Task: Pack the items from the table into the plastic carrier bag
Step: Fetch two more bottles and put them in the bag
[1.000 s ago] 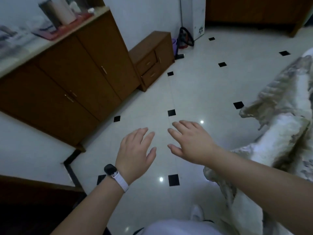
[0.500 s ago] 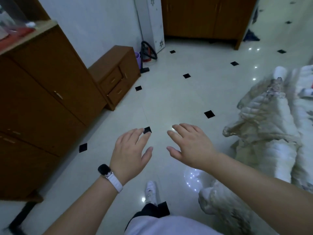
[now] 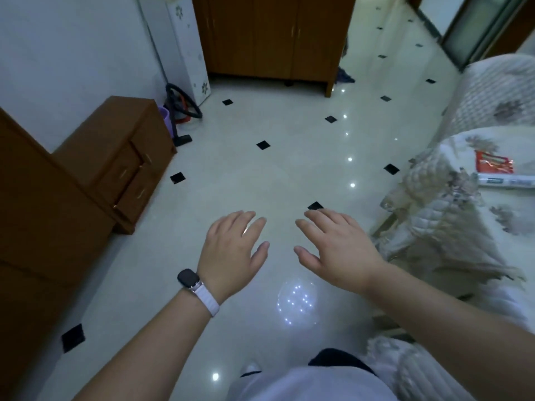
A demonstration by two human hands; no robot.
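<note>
My left hand, with a watch on a white strap at the wrist, and my right hand are held out side by side, palms down, over the tiled floor. Both are empty with fingers apart. At the right edge a red packet and a white and grey rolled item lie on a surface covered by a quilted floral cloth. No plastic carrier bag shows in this view.
A low brown drawer cabinet and a taller one line the left wall. A vacuum cleaner and a white appliance stand beyond, then a wooden wardrobe. The glossy white floor lies ahead.
The view has swung to the right. The left cabinets slid off to the left, and the cloth-covered surface with the red packet came into view. Both hands stayed open and held out.
</note>
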